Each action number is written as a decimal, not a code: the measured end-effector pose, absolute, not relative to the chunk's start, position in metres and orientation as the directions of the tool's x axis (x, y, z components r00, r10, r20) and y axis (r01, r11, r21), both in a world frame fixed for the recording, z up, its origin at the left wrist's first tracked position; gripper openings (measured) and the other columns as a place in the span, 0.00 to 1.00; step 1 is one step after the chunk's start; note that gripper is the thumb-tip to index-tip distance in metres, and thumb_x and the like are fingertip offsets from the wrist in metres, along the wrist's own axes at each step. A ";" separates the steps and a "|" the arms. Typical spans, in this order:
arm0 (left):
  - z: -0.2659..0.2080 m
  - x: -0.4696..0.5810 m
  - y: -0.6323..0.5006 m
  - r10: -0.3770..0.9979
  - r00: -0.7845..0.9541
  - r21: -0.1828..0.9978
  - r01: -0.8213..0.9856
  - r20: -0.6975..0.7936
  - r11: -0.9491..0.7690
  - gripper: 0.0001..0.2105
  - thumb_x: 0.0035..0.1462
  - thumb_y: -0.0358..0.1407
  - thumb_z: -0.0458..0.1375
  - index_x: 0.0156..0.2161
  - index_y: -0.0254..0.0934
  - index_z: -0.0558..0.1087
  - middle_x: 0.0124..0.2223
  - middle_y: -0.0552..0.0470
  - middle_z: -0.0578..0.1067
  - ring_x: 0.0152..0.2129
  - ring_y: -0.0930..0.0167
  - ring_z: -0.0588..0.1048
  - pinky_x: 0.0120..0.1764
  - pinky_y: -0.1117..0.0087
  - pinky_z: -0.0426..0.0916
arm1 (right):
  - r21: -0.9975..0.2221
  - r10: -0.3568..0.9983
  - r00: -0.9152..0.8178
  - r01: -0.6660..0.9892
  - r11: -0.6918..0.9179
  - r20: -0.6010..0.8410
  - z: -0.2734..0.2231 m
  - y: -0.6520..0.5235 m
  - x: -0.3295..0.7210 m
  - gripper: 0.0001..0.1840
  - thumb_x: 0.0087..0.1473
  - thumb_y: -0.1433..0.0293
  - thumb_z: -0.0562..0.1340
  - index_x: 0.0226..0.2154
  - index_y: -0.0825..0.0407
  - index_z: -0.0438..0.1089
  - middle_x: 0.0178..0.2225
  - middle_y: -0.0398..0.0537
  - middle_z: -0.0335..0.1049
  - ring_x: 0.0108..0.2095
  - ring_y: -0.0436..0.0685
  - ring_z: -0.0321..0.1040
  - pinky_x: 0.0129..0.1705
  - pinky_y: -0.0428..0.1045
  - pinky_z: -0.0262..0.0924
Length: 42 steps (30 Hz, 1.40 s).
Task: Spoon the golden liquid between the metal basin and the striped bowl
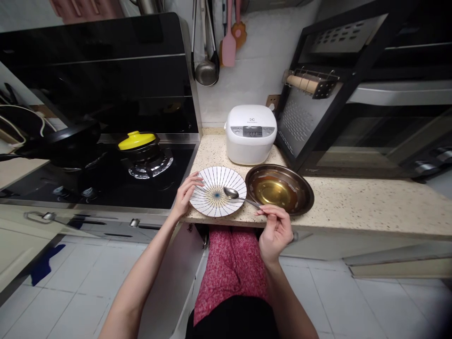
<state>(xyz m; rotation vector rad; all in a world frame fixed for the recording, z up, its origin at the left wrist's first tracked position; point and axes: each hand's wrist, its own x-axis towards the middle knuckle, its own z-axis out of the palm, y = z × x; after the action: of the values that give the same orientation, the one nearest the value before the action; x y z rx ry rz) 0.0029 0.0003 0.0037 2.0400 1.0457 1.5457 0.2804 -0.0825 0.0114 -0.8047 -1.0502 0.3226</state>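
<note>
A white plate point(215, 207) with dark lines radiating from its centre lies on the speckled counter. My left hand point(186, 192) grips its left rim, fingers resting over the edge. In my right hand point(276, 230), a metal spoon point(231, 192) is pinched by the end of its handle. The spoon's bowl is over the right half of the plate; whether it touches the plate I cannot tell. A wide metal basin point(306, 194) stands just right of the plate, behind my right hand. Its bottom looks golden and shiny, perhaps with liquid in it.
Behind the plate and basin sits a white rice cooker point(251, 141). On the left, a gas hob point(169, 181) carries a pot with a yellow lid point(137, 140) and a dark wok point(67, 141). An oven point(391, 136) stands at right. Below the counter, a cabinet door point(176, 278) hangs open.
</note>
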 end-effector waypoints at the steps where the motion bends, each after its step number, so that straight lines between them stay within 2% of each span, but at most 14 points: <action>1: 0.004 0.003 0.000 0.743 0.122 0.679 0.330 0.658 -0.656 0.20 0.72 0.46 0.51 0.42 0.38 0.82 0.53 0.42 0.80 0.65 0.53 0.69 0.69 0.42 0.59 | -0.716 0.579 0.500 0.128 0.686 0.644 0.012 -0.082 0.283 0.09 0.69 0.69 0.59 0.35 0.50 0.71 0.35 0.47 0.75 0.34 0.54 0.74 0.36 0.53 0.74; 9: 0.001 0.002 0.002 0.745 0.116 0.681 0.333 0.657 -0.653 0.20 0.72 0.46 0.50 0.42 0.38 0.82 0.53 0.42 0.80 0.65 0.53 0.69 0.69 0.42 0.60 | -0.684 0.470 0.573 0.234 0.691 0.671 0.016 -0.076 0.301 0.08 0.68 0.69 0.60 0.36 0.50 0.72 0.35 0.46 0.74 0.34 0.55 0.74 0.38 0.54 0.73; 13: 0.001 0.002 0.001 0.743 0.119 0.681 0.325 0.659 -0.656 0.19 0.72 0.46 0.51 0.43 0.38 0.82 0.53 0.42 0.80 0.66 0.53 0.69 0.69 0.42 0.59 | -0.657 0.407 0.564 0.356 0.665 0.719 0.014 -0.073 0.309 0.09 0.69 0.70 0.59 0.36 0.50 0.73 0.34 0.47 0.74 0.35 0.56 0.75 0.39 0.55 0.74; 18: 0.002 0.003 0.001 0.738 0.119 0.681 0.310 0.664 -0.663 0.18 0.72 0.44 0.51 0.43 0.38 0.82 0.53 0.43 0.80 0.66 0.53 0.69 0.69 0.43 0.59 | -0.488 0.291 0.406 0.563 0.667 0.866 0.012 -0.068 0.316 0.09 0.68 0.74 0.59 0.38 0.49 0.74 0.34 0.46 0.77 0.36 0.55 0.77 0.39 0.53 0.73; 22: 0.001 0.003 0.002 0.736 0.115 0.681 0.307 0.667 -0.665 0.19 0.72 0.45 0.51 0.43 0.38 0.82 0.53 0.42 0.80 0.66 0.53 0.69 0.69 0.43 0.59 | -0.347 0.231 0.259 0.652 0.675 0.938 0.009 -0.065 0.317 0.13 0.65 0.79 0.59 0.42 0.48 0.75 0.35 0.47 0.78 0.37 0.56 0.78 0.40 0.52 0.72; 26: 0.001 0.002 0.002 0.735 0.122 0.678 0.311 0.667 -0.666 0.19 0.72 0.45 0.51 0.43 0.38 0.82 0.53 0.42 0.80 0.66 0.53 0.69 0.69 0.43 0.59 | -0.243 0.211 0.132 0.683 0.689 0.969 0.004 -0.064 0.318 0.19 0.63 0.83 0.58 0.47 0.47 0.76 0.36 0.47 0.80 0.38 0.57 0.79 0.40 0.53 0.73; 32: 0.000 0.001 0.002 0.731 0.122 0.673 0.312 0.671 -0.670 0.18 0.72 0.45 0.51 0.43 0.38 0.82 0.53 0.43 0.80 0.65 0.53 0.69 0.69 0.42 0.59 | -0.161 0.230 -0.017 0.663 0.731 0.973 -0.002 -0.063 0.323 0.26 0.61 0.85 0.55 0.53 0.47 0.75 0.39 0.50 0.81 0.40 0.59 0.79 0.41 0.56 0.74; 38: 0.000 0.002 0.002 0.737 0.121 0.676 0.323 0.665 -0.662 0.19 0.72 0.45 0.51 0.43 0.38 0.82 0.53 0.43 0.80 0.65 0.53 0.69 0.69 0.42 0.59 | -0.134 0.264 -0.109 0.645 0.753 0.958 -0.004 -0.061 0.331 0.28 0.59 0.84 0.53 0.54 0.47 0.75 0.41 0.52 0.80 0.43 0.60 0.78 0.42 0.57 0.73; 42: 0.000 0.002 0.003 0.731 0.122 0.673 0.314 0.671 -0.670 0.18 0.72 0.44 0.51 0.43 0.38 0.82 0.53 0.42 0.80 0.65 0.53 0.69 0.69 0.42 0.59 | -0.141 0.261 -0.087 0.658 0.740 0.961 -0.003 -0.061 0.332 0.27 0.60 0.83 0.53 0.54 0.47 0.75 0.41 0.52 0.81 0.42 0.60 0.79 0.43 0.57 0.74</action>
<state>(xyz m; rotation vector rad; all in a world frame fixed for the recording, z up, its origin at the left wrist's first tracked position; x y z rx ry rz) 0.0016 0.0026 -0.0004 2.0403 1.0138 1.5651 0.3318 -0.0613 -0.0031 -0.7433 -1.6676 -0.3875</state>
